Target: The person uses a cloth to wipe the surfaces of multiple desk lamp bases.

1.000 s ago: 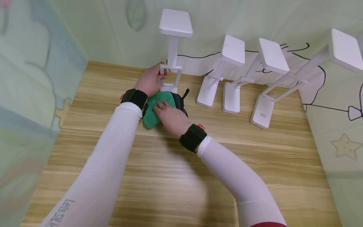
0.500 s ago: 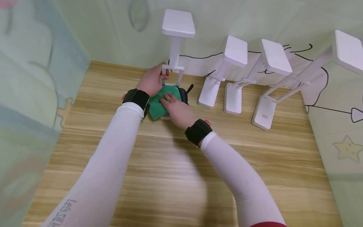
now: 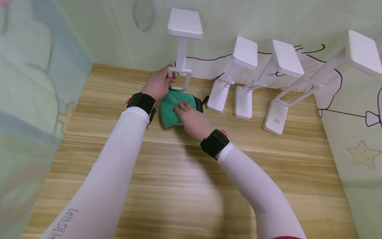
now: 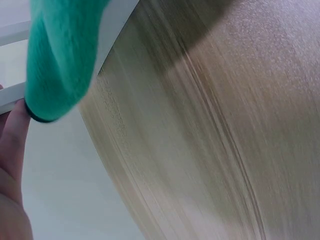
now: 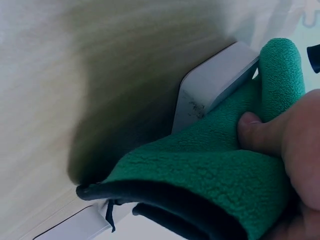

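At the back of the table a white desk lamp (image 3: 185, 23) stands upright. My left hand (image 3: 158, 83) grips the frame low on its arm. A green cloth (image 3: 171, 108) with a black edge and loop lies over the lamp's base. My right hand (image 3: 194, 122) holds that cloth from above, fingers spread across it. In the right wrist view, the thumb presses into the folded cloth (image 5: 200, 155) beside the white base (image 5: 215, 80), which bears a dark smudge. Cloth hides most of the base. The left wrist view catches a cloth corner (image 4: 62, 60) close to the left hand's finger.
Several more white desk lamps stand in a row to the right, among them a near one (image 3: 218, 96), a middle one (image 3: 243, 103) and a far-right one (image 3: 276, 118). The wood-grain table (image 3: 179, 186) meets patterned walls (image 3: 119, 33) at its back and sides.
My right hand has slid the green cloth to the right across the lamp's base, and its loop now lies near the neighbouring lamp. My left hand keeps its grip on the lamp.
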`<action>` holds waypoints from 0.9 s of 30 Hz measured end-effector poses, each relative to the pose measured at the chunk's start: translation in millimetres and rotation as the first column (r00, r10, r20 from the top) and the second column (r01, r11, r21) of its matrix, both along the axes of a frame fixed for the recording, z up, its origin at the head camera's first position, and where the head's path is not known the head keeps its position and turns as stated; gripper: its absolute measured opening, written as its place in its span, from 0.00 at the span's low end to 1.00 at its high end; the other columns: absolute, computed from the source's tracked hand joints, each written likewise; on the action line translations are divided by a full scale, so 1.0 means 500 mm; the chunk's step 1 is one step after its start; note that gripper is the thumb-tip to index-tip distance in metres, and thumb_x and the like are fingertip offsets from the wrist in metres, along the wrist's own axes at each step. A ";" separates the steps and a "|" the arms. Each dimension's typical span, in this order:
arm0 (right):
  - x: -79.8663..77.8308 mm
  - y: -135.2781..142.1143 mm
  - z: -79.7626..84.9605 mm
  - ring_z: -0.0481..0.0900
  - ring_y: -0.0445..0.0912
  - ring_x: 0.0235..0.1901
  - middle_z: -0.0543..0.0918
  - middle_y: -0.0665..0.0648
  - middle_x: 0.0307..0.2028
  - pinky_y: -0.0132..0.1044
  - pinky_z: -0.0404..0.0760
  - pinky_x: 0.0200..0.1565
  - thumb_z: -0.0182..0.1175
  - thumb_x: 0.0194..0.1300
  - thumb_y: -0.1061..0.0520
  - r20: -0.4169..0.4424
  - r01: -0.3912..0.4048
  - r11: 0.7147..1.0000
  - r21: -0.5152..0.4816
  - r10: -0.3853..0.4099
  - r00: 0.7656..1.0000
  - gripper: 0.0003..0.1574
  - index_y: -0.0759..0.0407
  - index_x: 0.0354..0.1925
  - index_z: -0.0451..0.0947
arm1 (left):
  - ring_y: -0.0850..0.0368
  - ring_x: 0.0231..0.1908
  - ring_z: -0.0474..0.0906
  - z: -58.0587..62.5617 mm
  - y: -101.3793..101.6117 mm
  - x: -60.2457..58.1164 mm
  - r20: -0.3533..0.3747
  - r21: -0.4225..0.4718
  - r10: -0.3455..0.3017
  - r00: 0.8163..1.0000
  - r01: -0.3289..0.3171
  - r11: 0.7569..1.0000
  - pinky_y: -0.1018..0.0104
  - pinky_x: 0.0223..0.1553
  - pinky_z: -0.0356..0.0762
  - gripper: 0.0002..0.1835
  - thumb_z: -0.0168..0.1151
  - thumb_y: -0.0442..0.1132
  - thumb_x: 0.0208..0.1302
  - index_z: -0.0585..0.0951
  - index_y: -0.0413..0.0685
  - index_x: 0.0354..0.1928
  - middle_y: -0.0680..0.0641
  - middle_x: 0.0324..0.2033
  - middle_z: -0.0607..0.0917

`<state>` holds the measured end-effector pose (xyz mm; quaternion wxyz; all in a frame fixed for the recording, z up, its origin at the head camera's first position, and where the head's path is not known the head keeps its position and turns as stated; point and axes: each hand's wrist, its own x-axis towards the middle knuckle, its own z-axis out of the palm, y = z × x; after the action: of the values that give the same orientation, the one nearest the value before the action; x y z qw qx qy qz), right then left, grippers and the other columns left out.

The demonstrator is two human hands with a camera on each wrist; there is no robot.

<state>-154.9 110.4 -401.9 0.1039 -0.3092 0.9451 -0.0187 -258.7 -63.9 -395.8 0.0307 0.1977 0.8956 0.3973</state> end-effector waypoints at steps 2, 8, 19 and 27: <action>0.010 0.003 0.002 0.57 0.60 0.69 0.62 0.65 0.71 0.49 0.71 0.62 0.54 0.70 0.67 -0.003 -0.003 1.000 0.012 0.003 1.000 0.34 0.61 0.72 0.62 | 0.55 0.50 0.77 0.000 -0.001 -0.001 -0.006 -0.001 0.004 1.000 -0.004 1.000 0.62 0.56 0.74 0.05 0.44 0.27 0.76 0.69 0.40 0.46 0.45 0.43 0.76; 0.051 0.010 0.008 0.60 0.58 0.68 0.66 0.64 0.69 0.49 0.77 0.56 0.53 0.73 0.65 -0.044 -0.029 0.998 0.053 0.032 0.999 0.30 0.59 0.71 0.65 | 0.55 0.49 0.76 0.004 0.000 0.001 0.004 -0.031 0.026 1.000 -0.026 0.999 0.60 0.55 0.74 0.04 0.45 0.28 0.76 0.69 0.43 0.46 0.46 0.41 0.77; 0.102 0.000 0.017 0.64 0.59 0.66 0.69 0.64 0.68 0.48 0.81 0.51 0.57 0.72 0.63 -0.065 -0.102 0.992 0.077 0.108 0.992 0.28 0.59 0.68 0.68 | 0.51 0.42 0.73 0.003 -0.011 0.003 -0.030 -0.060 0.035 0.999 -0.037 0.998 0.58 0.47 0.71 0.03 0.47 0.33 0.77 0.69 0.42 0.46 0.43 0.40 0.77; 0.085 0.005 0.026 0.67 0.55 0.64 0.72 0.62 0.66 0.47 0.79 0.55 0.55 0.72 0.65 -0.037 -0.108 0.994 0.025 0.109 0.993 0.28 0.58 0.69 0.68 | 0.53 0.41 0.73 0.003 0.001 0.008 -0.025 -0.027 0.082 0.996 -0.082 0.996 0.58 0.47 0.72 0.02 0.47 0.32 0.77 0.70 0.44 0.45 0.43 0.40 0.78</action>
<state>-112.4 112.8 -388.7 0.0905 -0.3593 0.9288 0.0039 -254.9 -63.6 -394.2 0.0064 0.1652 0.9088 0.3831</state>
